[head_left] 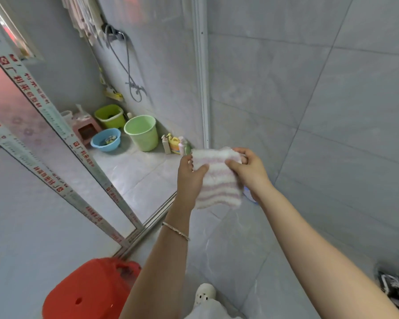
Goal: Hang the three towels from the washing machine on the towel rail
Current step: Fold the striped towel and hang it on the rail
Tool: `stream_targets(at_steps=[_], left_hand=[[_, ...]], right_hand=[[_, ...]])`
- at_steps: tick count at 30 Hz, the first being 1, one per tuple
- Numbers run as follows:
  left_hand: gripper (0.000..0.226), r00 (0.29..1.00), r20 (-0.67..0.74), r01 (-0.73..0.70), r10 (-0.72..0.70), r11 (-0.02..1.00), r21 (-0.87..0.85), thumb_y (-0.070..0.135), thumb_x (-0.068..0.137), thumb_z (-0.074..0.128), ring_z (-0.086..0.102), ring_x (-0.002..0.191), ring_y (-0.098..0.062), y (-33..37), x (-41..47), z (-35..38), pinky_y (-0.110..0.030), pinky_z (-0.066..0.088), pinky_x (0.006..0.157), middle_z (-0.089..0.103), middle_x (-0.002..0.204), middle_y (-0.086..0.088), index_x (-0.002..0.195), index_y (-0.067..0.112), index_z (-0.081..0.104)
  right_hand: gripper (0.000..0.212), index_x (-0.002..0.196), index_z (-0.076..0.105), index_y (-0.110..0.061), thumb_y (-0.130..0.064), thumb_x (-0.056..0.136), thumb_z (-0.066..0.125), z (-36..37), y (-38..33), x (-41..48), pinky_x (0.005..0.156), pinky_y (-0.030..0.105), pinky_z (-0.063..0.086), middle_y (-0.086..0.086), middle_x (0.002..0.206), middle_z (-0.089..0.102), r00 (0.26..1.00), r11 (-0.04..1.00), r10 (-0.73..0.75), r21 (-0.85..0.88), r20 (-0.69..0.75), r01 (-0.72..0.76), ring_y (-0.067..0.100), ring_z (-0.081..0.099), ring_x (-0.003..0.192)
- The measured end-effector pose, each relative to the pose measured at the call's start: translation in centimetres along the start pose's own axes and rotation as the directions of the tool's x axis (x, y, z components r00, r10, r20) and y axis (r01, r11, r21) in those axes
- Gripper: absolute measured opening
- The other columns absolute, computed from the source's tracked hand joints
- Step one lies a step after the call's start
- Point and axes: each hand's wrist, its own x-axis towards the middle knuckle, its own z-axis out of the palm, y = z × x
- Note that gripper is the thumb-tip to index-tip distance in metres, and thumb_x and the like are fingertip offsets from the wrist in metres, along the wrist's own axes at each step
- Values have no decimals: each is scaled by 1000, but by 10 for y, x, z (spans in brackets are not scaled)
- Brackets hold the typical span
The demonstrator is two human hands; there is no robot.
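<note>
A small fluffy white towel with pink stripes (218, 180) hangs in front of me, held up by both hands. My left hand (190, 174) grips its left upper edge, thumb across the front. My right hand (248, 168) pinches its right upper corner. The lower part of the towel hangs loose above the grey tiled floor. Pale cloths (83, 17) hang high on the wall at the top left; the rail under them is hidden. No washing machine is in view.
A glass sliding door with a taped metal frame (62, 143) stands to the left. Behind it are a green bucket (143, 132), a blue basin (105, 139), a pink stool (85, 127) and bottles (174, 143). A red plastic stool (88, 291) sits near my feet.
</note>
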Motion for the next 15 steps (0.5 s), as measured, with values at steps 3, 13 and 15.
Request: stream_targets(at_steps=[3,13,15], left_hand=[[37,998,64,-12,12,1000,-1,5,84,61,60,109,-27,10,39,7,-41,49,96,60,116,-8,113,20,45],[38,944,327,-57,50,998,13,-3,83,59,62,104,-26,24,135,53,-40,51,91,61,109,-8,113,17,46],[40,923,381,-71,58,997,21,-3,84,58,61,94,-18,25,143,67,-27,52,81,60,102,-3,118,13,45]], right_hand=[[27,101,55,-27,-7,84,62,5,-8,27,65,22,54,5,95,63,997,1000,-9,19,-73,10,15,61,76],[28,107,55,-24,-9,84,63,-9,-20,86,66,23,48,8,98,60,928,1000,-14,-9,-373,12,16,55,80],[29,110,56,-22,-10,84,62,-17,-20,89,65,25,45,6,96,58,905,1000,2,-2,-425,-4,17,53,80]])
